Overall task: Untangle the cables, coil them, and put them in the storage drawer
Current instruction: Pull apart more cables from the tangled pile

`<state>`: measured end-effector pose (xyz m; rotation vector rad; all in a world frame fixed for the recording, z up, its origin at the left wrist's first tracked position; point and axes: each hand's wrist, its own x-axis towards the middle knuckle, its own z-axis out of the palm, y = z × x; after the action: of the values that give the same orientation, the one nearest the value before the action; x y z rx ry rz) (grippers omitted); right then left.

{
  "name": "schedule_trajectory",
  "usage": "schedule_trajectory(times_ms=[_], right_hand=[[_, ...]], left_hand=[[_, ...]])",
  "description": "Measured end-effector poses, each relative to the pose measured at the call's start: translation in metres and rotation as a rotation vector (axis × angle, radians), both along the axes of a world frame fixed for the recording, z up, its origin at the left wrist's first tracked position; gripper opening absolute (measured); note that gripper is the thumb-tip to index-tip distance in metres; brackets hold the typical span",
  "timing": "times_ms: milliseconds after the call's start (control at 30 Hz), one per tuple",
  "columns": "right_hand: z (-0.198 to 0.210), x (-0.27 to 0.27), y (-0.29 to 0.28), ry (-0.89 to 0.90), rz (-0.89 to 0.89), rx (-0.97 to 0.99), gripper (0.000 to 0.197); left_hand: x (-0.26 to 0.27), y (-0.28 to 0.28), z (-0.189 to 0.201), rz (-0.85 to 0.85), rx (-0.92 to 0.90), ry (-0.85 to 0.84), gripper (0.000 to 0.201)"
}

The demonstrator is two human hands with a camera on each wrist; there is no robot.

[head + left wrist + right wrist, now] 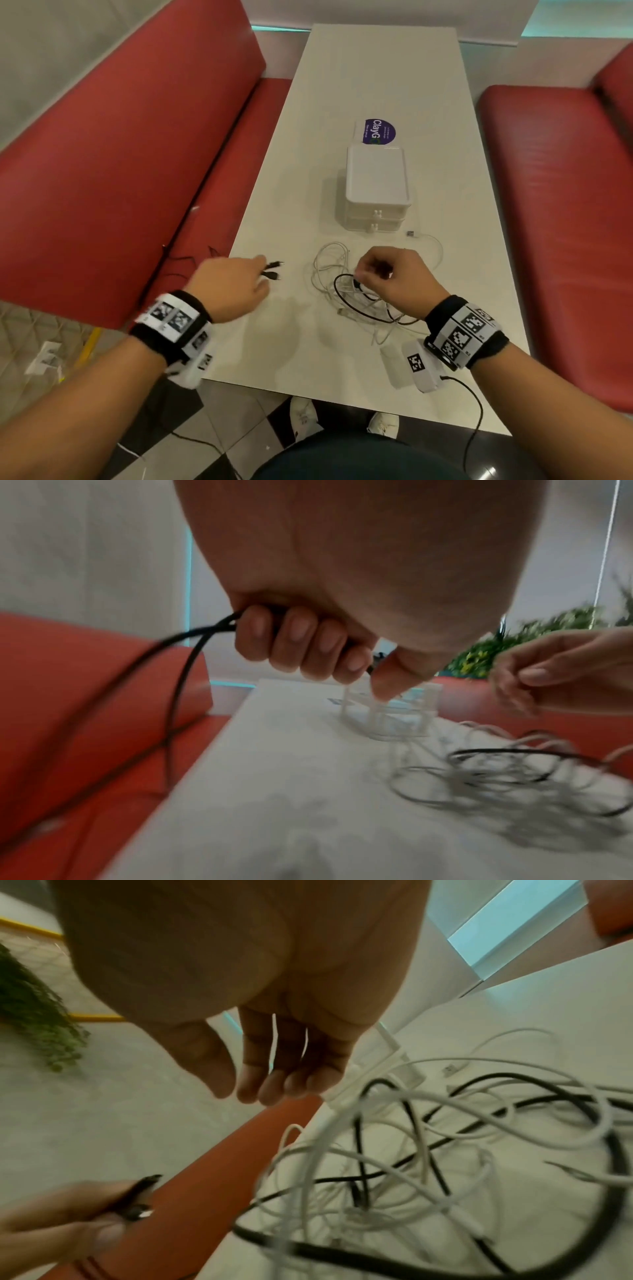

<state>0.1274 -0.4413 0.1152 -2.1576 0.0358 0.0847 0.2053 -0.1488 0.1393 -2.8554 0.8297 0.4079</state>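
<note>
My left hand [239, 281] grips a black cable [185, 653]. Its two plug ends [274, 269] stick out past the fingers [301, 647]. The rest of that cable trails off the table's left edge onto the bench. A tangle of white and black cables [346, 291] lies on the table in front of me. My right hand [387, 274] hovers just over the tangle [428, 1137], and its fingers [267, 1080] hang loosely curled with nothing between them. Behind the tangle stands the white storage drawer unit [376, 181] with both drawers closed.
The long white table [376, 68] runs away from me between two red benches [120, 171] [565, 205]. A purple sticker [378, 132] lies behind the drawer unit. One white cable end [411, 234] rests beside the unit's right front corner.
</note>
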Motion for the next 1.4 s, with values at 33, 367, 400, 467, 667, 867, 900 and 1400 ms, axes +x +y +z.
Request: schedule_trajectory(times_ms=[33,367,400,467,667,867,900,1400], right_hand=[[0.005,-0.002,0.004,0.069,0.089,-0.013,0.013],[-0.029,0.015,-0.058,0.137,-0.253,-0.300,0.022],[-0.036,0.016,-0.063,0.178,-0.240,-0.333,0.025],[-0.044,0.016,-0.064,0.178,-0.258,-0.355,0.025],[-0.061,0.032,-0.045,0.162,-0.117,-0.542,0.025],[-0.054,0.040,-0.045,0.274,-0.088,-0.639,0.025],[-0.050,0.041,-0.047,0.261,-0.106,-0.638,0.024],[0.055,0.012,-0.010,-0.029,0.001,-0.259,0.015]], left_hand=[[-0.009,-0.010,-0.007,0.019,-0.091,0.079,0.019],[-0.047,-0.056,-0.037,0.062,-0.678,0.302,0.019],[-0.048,-0.057,-0.040,0.058,-0.667,0.300,0.020],[-0.050,-0.057,-0.045,0.052,-0.620,0.292,0.021],[-0.046,-0.062,-0.046,0.051,-0.539,0.210,0.023],[-0.040,-0.066,-0.038,0.067,-0.525,0.151,0.018],[-0.039,-0.066,-0.037,0.071,-0.527,0.146,0.017],[-0.029,-0.080,-0.020,0.096,-0.569,0.084,0.010]])
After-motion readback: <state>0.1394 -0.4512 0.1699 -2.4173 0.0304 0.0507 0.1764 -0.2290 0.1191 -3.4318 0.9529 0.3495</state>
